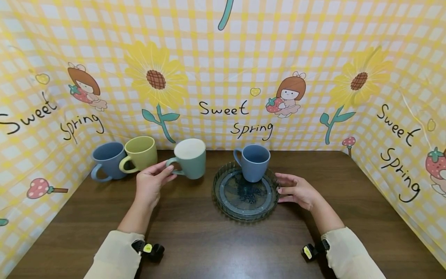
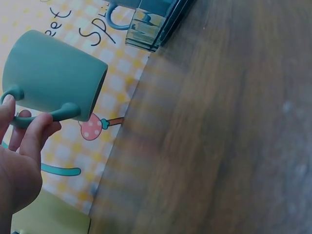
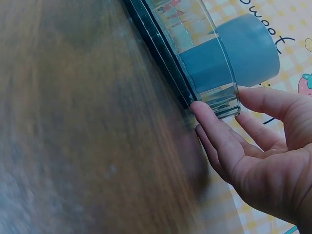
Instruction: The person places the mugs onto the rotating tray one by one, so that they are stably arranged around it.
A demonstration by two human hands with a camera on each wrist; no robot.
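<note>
My left hand pinches the handle of a teal mug with a white inside. In the left wrist view the teal mug hangs above the table, thumb and fingers on its handle. A round, see-through tray with a ribbed rim lies to its right. Upright at the tray's back part stands a blue mug, handle to the left. My right hand touches the tray's right side with extended fingers. Close up, the right wrist view shows these fingers along the tray's wall and lower edge.
Another blue mug and a yellow-green mug stand side by side at the back left, behind my left hand. A yellow checked cloth with printed flowers closes off the back and sides of the brown wooden table.
</note>
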